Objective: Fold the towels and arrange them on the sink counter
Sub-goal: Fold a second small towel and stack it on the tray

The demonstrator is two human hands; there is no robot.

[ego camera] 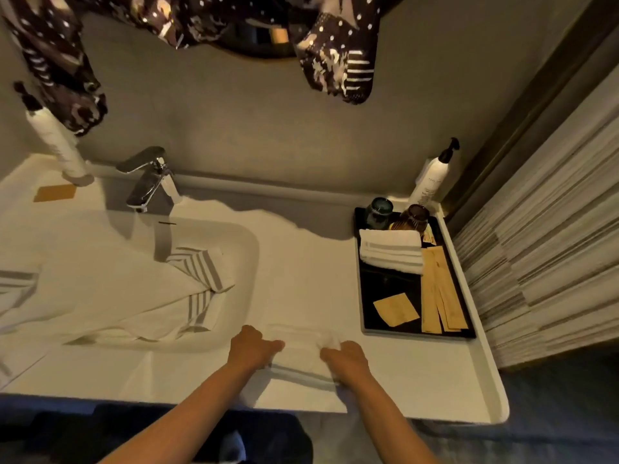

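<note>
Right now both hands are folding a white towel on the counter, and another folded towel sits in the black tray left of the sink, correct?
Not quite. The head view shows the black tray with the folded towel right of the sink, not left. Both hands, left and right, are on the white towel on the counter.

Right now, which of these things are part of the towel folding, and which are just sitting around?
Part of the job:
- small white towel under the left hand and right hand
- striped towel in the sink
- folded towel on the black tray
- counter

Lying about:
- faucet
- pump bottle
- two cups
- paper packets
</note>
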